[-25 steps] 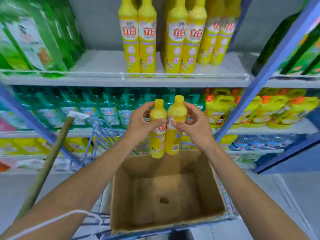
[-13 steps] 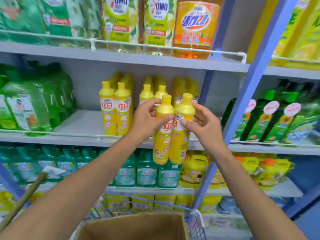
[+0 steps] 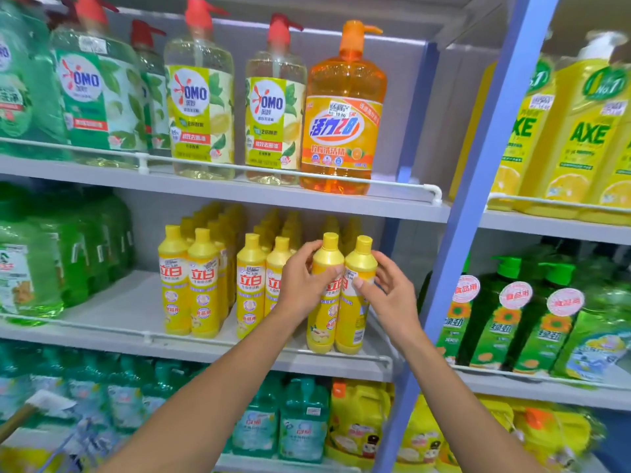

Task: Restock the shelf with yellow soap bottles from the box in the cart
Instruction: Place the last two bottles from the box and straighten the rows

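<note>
Glossy yellow plastic soap bottles [image 3: 336, 295] with shiny printed labels; below them a smooth, matt grey shelf [image 3: 112, 308] — its rail [image 3: 102, 331] white.

Left hand [image 3: 300, 285] covers most of the left held bottle [image 3: 324, 322] label. Right hand [image 3: 389, 295] thumb hides part of the right held bottle [image 3: 355, 326] label. Can't tell if their bases sit on the shelf [image 3: 129, 312] or hang just above it. Shelf bottle [image 3: 278, 261] behind the left hand is half hidden. Far rows of yellow bottles [image 3: 273, 220] are dim and uncountable. Near left: wooden handle [image 3: 17, 418] cut by the edge, blue wire [image 3: 78, 435] smeared. Lower teal bottles [image 3: 259, 425] blurred. Rightmost AXE bottle [image 3: 623, 172] cropped. Label fine print unreadable.
</note>
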The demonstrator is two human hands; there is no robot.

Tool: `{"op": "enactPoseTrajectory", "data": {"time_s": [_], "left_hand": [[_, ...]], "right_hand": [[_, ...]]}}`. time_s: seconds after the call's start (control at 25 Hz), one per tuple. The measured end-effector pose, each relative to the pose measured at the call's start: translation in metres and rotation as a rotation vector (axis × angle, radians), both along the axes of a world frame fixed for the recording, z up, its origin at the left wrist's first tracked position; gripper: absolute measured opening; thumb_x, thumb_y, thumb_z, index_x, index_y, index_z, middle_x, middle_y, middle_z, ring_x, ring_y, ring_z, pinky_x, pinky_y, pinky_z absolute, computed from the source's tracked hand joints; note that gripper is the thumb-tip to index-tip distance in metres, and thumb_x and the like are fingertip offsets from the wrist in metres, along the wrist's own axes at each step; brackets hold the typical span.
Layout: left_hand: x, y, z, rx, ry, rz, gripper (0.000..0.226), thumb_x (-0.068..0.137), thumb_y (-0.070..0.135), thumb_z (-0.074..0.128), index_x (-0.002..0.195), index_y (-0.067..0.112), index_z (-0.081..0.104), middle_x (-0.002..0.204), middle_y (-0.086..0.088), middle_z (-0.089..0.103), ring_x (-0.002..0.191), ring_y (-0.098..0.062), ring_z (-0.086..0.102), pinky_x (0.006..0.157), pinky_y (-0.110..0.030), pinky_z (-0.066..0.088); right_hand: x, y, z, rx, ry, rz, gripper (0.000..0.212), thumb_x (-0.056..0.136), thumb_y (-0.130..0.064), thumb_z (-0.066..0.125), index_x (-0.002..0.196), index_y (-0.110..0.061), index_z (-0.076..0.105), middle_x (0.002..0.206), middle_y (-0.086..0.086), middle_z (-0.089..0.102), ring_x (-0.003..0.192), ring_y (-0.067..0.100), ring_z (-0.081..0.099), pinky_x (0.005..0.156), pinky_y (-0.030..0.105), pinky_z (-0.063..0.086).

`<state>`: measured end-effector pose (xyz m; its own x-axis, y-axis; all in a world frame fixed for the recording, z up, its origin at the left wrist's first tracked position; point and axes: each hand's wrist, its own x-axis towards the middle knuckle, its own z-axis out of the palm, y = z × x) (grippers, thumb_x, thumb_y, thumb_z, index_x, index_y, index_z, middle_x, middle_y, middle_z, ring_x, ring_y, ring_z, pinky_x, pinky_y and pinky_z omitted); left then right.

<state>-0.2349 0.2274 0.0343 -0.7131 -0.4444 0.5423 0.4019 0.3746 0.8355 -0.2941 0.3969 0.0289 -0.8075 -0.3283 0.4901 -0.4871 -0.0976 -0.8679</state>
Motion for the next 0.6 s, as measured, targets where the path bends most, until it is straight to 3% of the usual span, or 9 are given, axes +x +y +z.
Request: {"op": "enactPoseTrajectory", "data": {"time_s": [0.4,0.48,0.6], "left_hand": [[-0.024,0.000,-0.023,-0.016,-0.041,0.023,0.047,0.081,0.020,0.084,0.123,0.024,0.063,0.107,0.010,0.071,0.097,-0.004,0.068,0.081,-0.020,0.055],[-0.028,-0.003,-0.027,-0.011,-0.075,0.008,0.054,0.079,0.022,0.085,0.126,0.023,0.059,0.111,0.012,0.070,0.101,-0.001,0.067,0.084,-0.020,0.056],[-0.026,-0.004,-0.045,0.001,-0.141,-0.011,0.059,0.076,0.023,0.088,0.126,0.021,0.056,0.113,0.009,0.070,0.102,0.000,0.067,0.087,-0.024,0.057]], "right_hand": [[-0.037,0.004,-0.033,0.065,-0.022,0.069,0.059,0.087,-0.019,0.078,0.140,-0.020,0.052,0.131,-0.001,0.068,0.123,0.017,0.064,0.106,0.052,0.051],[-0.038,0.006,-0.032,0.102,-0.020,0.081,0.060,0.088,-0.023,0.080,0.140,-0.025,0.052,0.133,-0.004,0.066,0.122,0.013,0.064,0.102,0.044,0.055],[-0.029,0.002,-0.032,0.129,0.061,-0.105,0.060,0.080,-0.036,0.085,0.134,-0.034,0.058,0.127,-0.013,0.060,0.108,-0.002,0.065,0.085,0.016,0.056]]}}
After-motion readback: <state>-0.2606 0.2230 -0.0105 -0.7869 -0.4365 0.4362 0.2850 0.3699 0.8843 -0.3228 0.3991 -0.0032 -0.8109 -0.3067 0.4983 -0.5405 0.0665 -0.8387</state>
